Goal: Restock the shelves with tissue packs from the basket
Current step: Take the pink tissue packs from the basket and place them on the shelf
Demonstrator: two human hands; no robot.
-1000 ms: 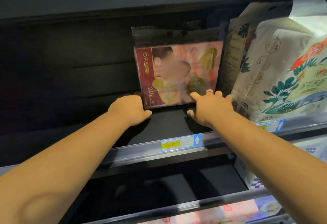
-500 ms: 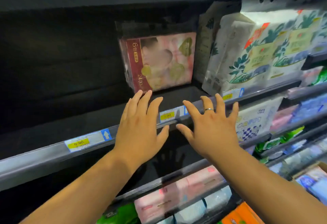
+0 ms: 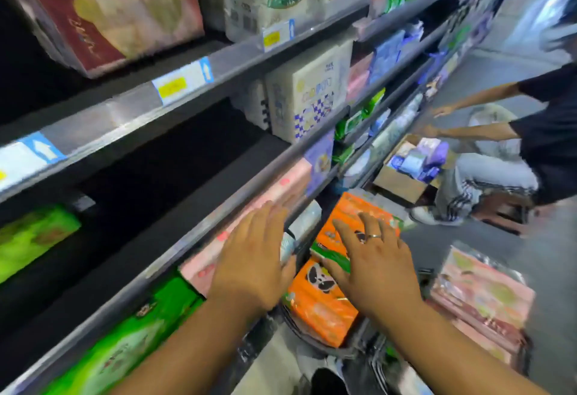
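Tissue packs, orange ones (image 3: 318,298), sit in the basket (image 3: 331,352) below my left hand (image 3: 253,266) and right hand (image 3: 374,273), both spread and empty. Slick wrap (stacked loosely) could slip from a hasty grab. Farther up, the maroon pack (image 3: 106,10) stands at the shelf edge (image 3: 131,104).

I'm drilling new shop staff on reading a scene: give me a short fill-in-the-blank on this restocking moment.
1. Both hands are spread open and hold ____.
2. The ring sits on the ____ hand.
3. The pack with a panda face under the right hand is ____ in colour.
4. The left hand hangs in front of a ____ pack on the shelf.

Missing words: nothing; right; orange; pink
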